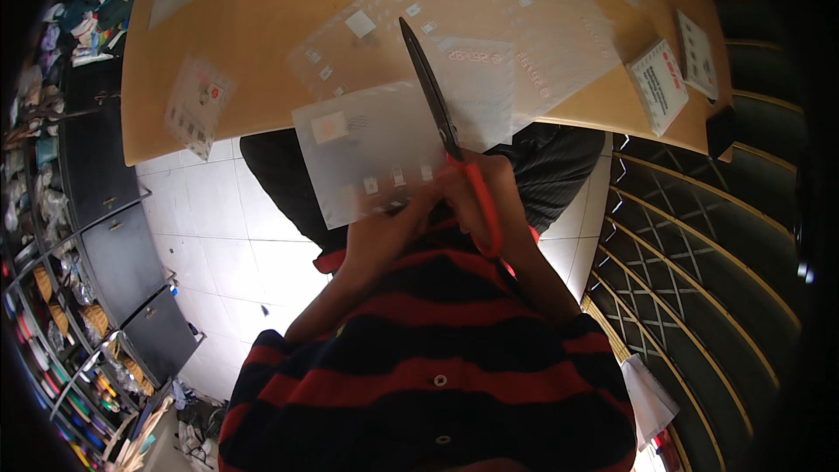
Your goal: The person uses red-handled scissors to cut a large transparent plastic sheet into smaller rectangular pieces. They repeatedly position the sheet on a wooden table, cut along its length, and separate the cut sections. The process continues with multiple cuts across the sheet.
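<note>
My right hand [482,192] is closed round the red handles of a pair of scissors [430,79]. Their dark blades are together and point away from me, over the table's near edge. A translucent plastic sheet [358,144], printed with small pale patches, is held over my lap by my left hand [395,229] at its near right part. Some left fingers are hidden by the sheet and the right hand. Another translucent piece [489,79] lies behind the blades, its near end past the table edge. Under it a larger printed sheet [559,26] is spread out.
On the wooden table [253,44] a small printed plastic piece [199,103] lies at left, overhanging the edge. Two white printed boxes or pads [660,87] sit at right. Dark drawers [122,249] and crowded shelves stand left; a folding metal gate [690,271] is on the right.
</note>
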A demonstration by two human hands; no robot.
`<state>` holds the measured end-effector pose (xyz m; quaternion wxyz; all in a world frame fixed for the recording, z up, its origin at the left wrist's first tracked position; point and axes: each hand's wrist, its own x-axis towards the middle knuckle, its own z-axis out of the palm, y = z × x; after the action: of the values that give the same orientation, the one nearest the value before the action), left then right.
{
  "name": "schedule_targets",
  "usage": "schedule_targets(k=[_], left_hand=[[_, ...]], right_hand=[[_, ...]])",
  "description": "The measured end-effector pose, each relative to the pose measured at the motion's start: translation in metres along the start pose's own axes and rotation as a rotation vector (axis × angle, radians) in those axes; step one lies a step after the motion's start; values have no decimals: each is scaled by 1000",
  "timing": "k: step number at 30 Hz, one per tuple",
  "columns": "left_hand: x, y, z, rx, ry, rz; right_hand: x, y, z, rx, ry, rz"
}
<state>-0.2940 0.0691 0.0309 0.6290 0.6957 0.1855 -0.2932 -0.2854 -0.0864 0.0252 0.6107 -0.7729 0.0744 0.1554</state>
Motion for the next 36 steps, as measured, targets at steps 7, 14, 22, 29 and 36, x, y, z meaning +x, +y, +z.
schedule_targets(k=[7,14,22,29,36], left_hand=[[5,23,0,134,-310,-125],[47,34,0,819,-30,1249],[87,42,-2,1032,-75,1277],[87,50,-24,603,201,1164],[39,55,-48,506,218,1358]], right_hand=[[-14,0,-23,205,211,-75],[-25,35,-85,119,585,-266],[-24,71,-101,-32,625,-352],[-24,51,-96,116,561,-268],[0,14,-48,159,515,-299]])
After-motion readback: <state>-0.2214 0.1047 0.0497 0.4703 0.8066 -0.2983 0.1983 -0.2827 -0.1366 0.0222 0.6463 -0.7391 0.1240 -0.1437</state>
